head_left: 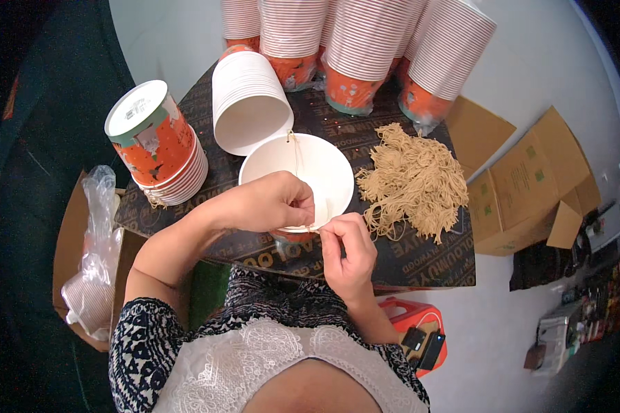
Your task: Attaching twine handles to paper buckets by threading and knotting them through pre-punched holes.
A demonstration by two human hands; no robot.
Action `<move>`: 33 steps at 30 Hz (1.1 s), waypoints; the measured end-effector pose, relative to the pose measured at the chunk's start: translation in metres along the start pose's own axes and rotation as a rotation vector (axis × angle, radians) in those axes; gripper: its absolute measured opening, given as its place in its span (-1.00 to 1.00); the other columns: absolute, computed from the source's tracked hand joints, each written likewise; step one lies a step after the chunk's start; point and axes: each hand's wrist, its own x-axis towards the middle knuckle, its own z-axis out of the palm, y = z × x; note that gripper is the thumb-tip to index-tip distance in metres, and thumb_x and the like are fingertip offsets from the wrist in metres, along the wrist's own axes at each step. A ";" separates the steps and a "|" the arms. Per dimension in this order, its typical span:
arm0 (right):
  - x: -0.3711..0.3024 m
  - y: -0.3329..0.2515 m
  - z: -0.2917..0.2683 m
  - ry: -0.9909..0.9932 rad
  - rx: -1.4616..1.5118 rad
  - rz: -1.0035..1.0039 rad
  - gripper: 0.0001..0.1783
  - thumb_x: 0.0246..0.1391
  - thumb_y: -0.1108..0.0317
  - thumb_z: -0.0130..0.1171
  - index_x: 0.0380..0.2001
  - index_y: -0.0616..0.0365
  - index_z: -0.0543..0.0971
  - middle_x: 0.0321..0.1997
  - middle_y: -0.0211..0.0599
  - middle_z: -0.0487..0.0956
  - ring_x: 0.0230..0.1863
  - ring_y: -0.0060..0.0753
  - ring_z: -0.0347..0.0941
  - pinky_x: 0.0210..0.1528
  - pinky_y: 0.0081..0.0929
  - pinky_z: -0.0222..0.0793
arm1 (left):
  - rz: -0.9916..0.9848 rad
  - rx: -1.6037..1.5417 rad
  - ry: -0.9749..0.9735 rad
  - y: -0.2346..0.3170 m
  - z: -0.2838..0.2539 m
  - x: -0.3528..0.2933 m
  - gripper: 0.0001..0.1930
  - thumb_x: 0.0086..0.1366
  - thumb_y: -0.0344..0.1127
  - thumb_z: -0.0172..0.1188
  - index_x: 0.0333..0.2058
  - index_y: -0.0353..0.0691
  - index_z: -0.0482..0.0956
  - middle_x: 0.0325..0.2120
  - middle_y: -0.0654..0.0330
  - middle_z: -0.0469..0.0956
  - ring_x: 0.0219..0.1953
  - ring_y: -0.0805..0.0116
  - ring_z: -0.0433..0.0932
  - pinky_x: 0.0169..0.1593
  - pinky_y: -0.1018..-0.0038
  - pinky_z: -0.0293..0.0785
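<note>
In front of me on the table stands a white-lined paper bucket (329, 168), its mouth facing up. A thin tan string (296, 157) is fastened at its far rim and hangs across the inside. My left hand (272, 203) reaches over the bucket, its fingers pinched on the string at the near rim. Just right of them, my right hand (350, 256) pinches the same string between thumb and forefinger. The fingertips of both hands nearly meet; the string's end is too small to make out. A heap of cut tan strings (417, 182) lies right of the bucket.
A nested stack of white-lined buckets (251, 113) lies on its side beyond the bucket. Upside-down orange buckets (157, 148) stand at left. Tall wrapped bucket stacks (365, 41) line the table's back. Cardboard boxes (530, 186) flank the table; a red stool (403, 311) holds small devices.
</note>
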 end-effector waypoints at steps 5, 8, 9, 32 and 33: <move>0.001 0.001 -0.007 -0.039 0.041 0.003 -0.90 0.10 0.65 0.13 -0.30 0.30 0.52 -0.41 -0.25 0.48 -0.53 -0.54 0.37 -0.47 -0.60 0.29 | 0.014 0.286 0.192 0.001 0.005 0.001 -0.87 0.30 -0.41 0.11 -0.32 -0.33 0.58 -0.55 0.18 0.56 -0.44 0.28 0.54 -0.25 0.35 0.45; 0.000 -0.005 -0.012 -0.087 0.111 0.105 -0.86 0.07 0.64 0.19 -0.26 0.30 0.52 -0.43 -0.29 0.47 -0.55 -0.60 0.34 -0.51 -0.62 0.25 | 0.105 0.440 0.240 0.006 -0.001 -0.002 -0.81 0.27 -0.37 0.06 -0.30 -0.33 0.61 -0.49 -0.04 0.60 -0.40 -0.11 0.54 -0.21 0.19 0.47; 0.001 -0.006 -0.013 -0.086 0.110 0.106 -0.86 0.07 0.64 0.19 -0.26 0.30 0.52 -0.43 -0.29 0.47 -0.55 -0.60 0.34 -0.51 -0.62 0.25 | 0.107 0.440 0.238 0.006 -0.004 -0.003 -0.81 0.27 -0.37 0.06 -0.30 -0.33 0.61 -0.49 -0.04 0.60 -0.40 -0.11 0.54 -0.21 0.19 0.47; 0.003 -0.001 -0.009 -0.160 -0.003 0.007 -0.85 -0.01 0.62 0.26 -0.35 0.23 0.52 -0.38 -0.16 0.52 -0.43 -0.08 0.55 -0.42 -0.31 0.44 | 0.130 -0.114 -0.037 -0.008 -0.014 0.006 -0.96 0.08 -0.56 0.12 -0.47 -0.33 0.44 -0.59 0.37 0.40 -0.48 0.64 0.32 -0.41 0.59 0.30; 0.004 -0.001 -0.009 -0.161 -0.002 0.007 -0.85 -0.01 0.62 0.26 -0.35 0.23 0.52 -0.38 -0.16 0.52 -0.43 -0.08 0.55 -0.42 -0.31 0.44 | 0.129 -0.115 -0.036 -0.006 -0.015 0.006 -0.96 0.08 -0.56 0.12 -0.47 -0.33 0.44 -0.59 0.37 0.40 -0.48 0.64 0.32 -0.41 0.59 0.30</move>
